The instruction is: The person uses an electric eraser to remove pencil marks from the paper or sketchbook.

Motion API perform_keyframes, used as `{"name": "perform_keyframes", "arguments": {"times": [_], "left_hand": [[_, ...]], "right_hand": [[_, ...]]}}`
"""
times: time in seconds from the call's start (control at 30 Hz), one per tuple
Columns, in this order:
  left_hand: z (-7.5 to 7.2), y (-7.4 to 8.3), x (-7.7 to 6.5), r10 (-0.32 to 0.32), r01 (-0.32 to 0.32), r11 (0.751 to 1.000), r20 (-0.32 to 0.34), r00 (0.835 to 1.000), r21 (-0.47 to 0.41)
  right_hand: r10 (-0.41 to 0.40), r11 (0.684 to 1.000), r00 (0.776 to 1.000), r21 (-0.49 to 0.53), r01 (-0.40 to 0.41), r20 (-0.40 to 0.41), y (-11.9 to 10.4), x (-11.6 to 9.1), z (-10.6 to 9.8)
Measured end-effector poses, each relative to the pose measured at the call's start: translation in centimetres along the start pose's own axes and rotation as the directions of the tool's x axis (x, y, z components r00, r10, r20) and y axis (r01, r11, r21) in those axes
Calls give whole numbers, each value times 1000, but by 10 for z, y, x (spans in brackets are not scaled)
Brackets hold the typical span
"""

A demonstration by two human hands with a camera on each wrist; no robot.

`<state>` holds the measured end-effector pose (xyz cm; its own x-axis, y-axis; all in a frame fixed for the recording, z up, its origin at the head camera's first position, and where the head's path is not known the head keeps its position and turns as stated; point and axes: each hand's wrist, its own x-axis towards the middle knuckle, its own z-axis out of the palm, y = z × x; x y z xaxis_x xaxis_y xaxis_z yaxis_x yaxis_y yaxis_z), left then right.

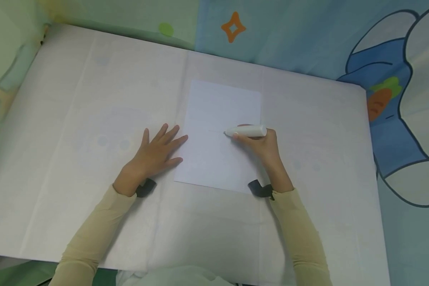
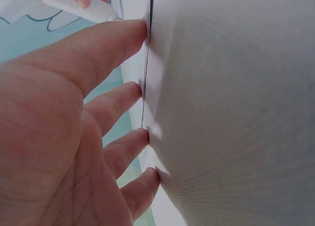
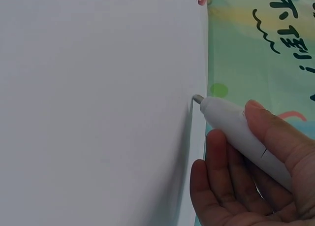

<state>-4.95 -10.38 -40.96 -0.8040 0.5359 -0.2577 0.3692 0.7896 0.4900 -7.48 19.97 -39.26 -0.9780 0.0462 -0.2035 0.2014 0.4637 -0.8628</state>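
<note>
A thick white pen [image 1: 248, 130] with a small metal tip is pinched between the thumb and fingers of my right hand [image 1: 266, 147]. Its tip meets the white sheet of paper [image 1: 214, 167], also in the right wrist view, where the pen [image 3: 231, 122] slants down from the hand [image 3: 256, 172]. A faint line runs left from the tip in the head view. My left hand [image 1: 155, 153] lies with fingers spread by the sheet's left edge. In the left wrist view, fingertips of that hand [image 2: 74, 113] touch the surface along the paper's edge.
A white-covered table [image 1: 75, 119] lies under the paper. Behind and to the right hangs a printed curtain [image 1: 289, 35] with cartoon shapes. Dark wrist-worn pieces [image 1: 260, 188] sit at both cuffs of the pale yellow sleeves [image 1: 300, 234].
</note>
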Motion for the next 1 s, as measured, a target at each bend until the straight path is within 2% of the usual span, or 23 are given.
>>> {"name": "perform_keyframes", "arguments": {"times": [0.57,1.0], "left_hand": [[-2,2,-1,2,-2,1000,5,1000,-6],[-2,2,-1,2,-2,1000,3,1000,-3]], "right_hand": [[32,999,999,-6,-32,-28,3,-1,-1],[27,1000,999,10,-27,-33,3,-3,-2]]}}
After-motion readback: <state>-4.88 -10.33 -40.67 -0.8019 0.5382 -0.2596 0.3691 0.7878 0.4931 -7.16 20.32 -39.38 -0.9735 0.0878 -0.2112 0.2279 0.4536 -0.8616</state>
